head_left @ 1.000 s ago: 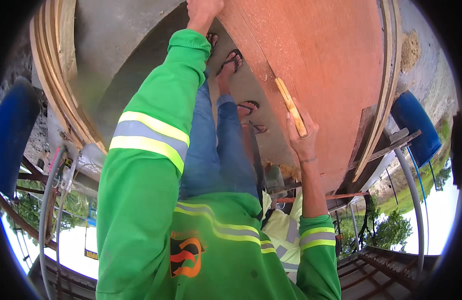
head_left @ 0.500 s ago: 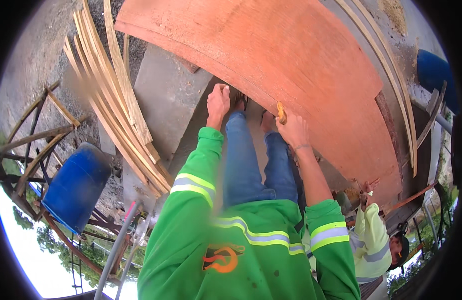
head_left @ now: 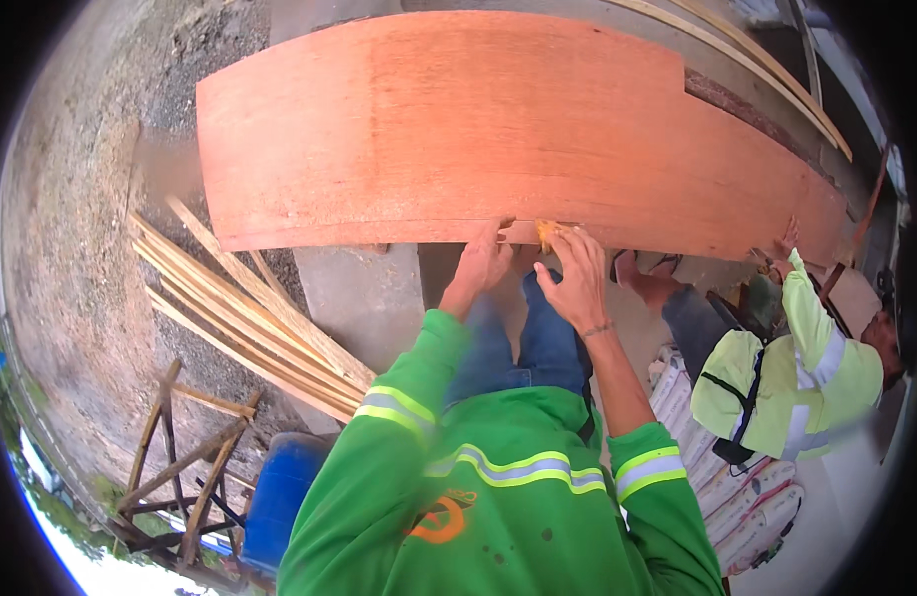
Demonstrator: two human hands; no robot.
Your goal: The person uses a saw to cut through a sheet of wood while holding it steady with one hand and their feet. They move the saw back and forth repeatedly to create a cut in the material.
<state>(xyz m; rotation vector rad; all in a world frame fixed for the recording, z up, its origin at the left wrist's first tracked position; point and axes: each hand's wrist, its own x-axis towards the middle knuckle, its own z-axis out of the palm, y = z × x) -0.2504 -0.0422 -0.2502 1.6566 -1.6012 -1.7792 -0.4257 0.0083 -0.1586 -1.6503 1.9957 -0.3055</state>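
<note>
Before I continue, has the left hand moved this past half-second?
Yes, forward: previously short of the plywood sheet, the left hand now overlaps its near edge.

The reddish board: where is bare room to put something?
The reddish board looks bare across its middle, up to the far edge. Crowded: near edge, with left hand, right hand and yellowish wooden piece; near right, co-worker's hand.

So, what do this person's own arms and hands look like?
Green sleeves, each with a grey band edged in bright yellow. The right sleeve ends higher up. Left hand and right hand are gloveless; what looks like a thin bracelet circles the right wrist.
</note>
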